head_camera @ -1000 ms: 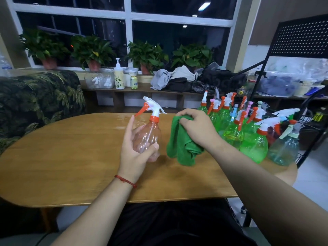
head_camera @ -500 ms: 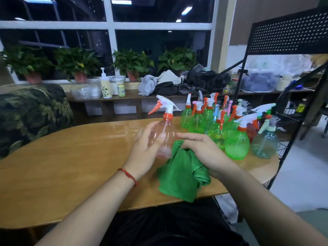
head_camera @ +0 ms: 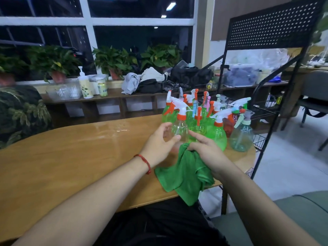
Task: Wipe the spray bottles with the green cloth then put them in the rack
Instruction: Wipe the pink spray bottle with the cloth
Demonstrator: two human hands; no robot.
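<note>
Holding the clear spray bottle (head_camera: 179,127) at the right end of the surface (head_camera: 71,157), my left grip (head_camera: 159,144) curls round it so my right grip (head_camera: 204,150), clutching the green cloth (head_camera: 184,176), can wipe.

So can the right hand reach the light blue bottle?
Probably yes: the light blue bottle stands at the group's outer edge with nothing in front, though the right hand already holds the green cloth.

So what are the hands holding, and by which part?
The left hand holds the clear plastic spray bottle round its lower body; the right hand grips the green cloth by its bunched top end.
</note>
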